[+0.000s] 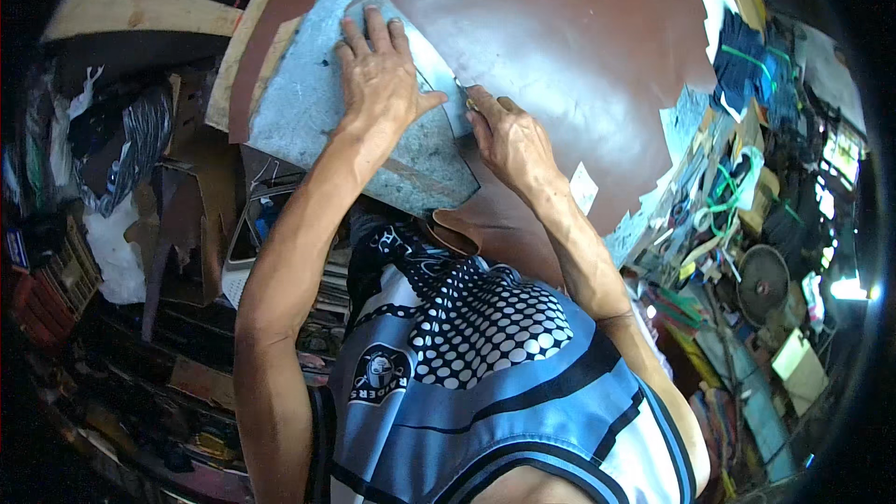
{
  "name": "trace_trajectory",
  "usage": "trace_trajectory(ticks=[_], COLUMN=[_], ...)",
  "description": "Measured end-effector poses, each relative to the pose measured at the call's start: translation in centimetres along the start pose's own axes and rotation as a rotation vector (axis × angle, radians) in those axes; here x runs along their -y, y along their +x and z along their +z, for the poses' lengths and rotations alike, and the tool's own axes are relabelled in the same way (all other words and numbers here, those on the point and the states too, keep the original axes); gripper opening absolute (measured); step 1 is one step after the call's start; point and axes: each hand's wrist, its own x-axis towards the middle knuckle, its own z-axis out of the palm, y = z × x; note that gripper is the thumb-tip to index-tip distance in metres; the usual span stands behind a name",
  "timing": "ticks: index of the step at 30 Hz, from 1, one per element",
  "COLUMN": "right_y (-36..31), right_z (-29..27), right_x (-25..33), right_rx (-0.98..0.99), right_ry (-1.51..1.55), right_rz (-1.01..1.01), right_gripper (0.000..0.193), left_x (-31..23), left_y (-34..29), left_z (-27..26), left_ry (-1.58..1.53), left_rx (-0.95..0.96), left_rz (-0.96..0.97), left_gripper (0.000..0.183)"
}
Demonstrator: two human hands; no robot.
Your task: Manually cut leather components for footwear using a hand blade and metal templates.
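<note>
A large sheet of smooth brown leather [579,28] covers much of the work table, its right edge ragged. Over its left part lies a flat grey pattern piece [420,168] with a straight right edge. My left hand [381,79] presses flat on this piece, fingers spread and thumb stretched to the right. Close by on the right, my right hand [515,142] pinches a slim cutter knife [461,88], its tip pointing up and left beside the pattern's edge. Most of the knife's handle is hidden by my fingers.
A brown leather strip [271,51] lies along the table's left edge. A small white scrap [583,189] rests on the leather near my right wrist. Right of the table are piled scraps and a round fan [763,285]; cardboard [201,224] and bags crowd the left.
</note>
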Motion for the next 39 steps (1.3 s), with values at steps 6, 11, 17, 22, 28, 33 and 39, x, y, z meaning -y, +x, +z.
trace_trajectory(ticks=[6,11,17,22,28,33,39], right_y=[-4.2,-6.3,-7.5,-7.5,-7.2,-6.1,-1.5], right_z=[1.9,2.3,2.9,2.9,2.1,-1.6,-3.0], right_x=[-0.9,-0.6,-0.6,-0.9,-1.4,-3.7,-6.2], right_rx=[-0.069,-0.1,-0.117,-0.108,-0.064,-0.081,0.066], right_ry=[0.039,0.074,0.113,0.157,0.18,0.241,-0.025], right_rz=[0.078,0.128,0.149,0.128,0.127,-0.137,-0.549], right_gripper=[0.029,0.028,0.024,0.025,0.025,0.027,0.023], left_x=[0.4,0.2,0.4,0.2,-1.0,-1.9,-2.9], left_y=[0.3,0.5,0.5,0.4,0.0,-0.7,-1.5], left_z=[0.1,0.2,0.4,0.3,-0.3,-0.8,0.0], left_ry=[0.038,0.044,0.046,0.032,0.147,0.064,0.083], left_rx=[-0.04,0.0,-0.012,-0.013,-0.093,-0.069,-0.124], left_rz=[0.008,0.009,-0.003,-0.008,0.037,0.165,0.132], left_gripper=[0.113,0.112,0.112,0.113,0.095,0.062,0.08])
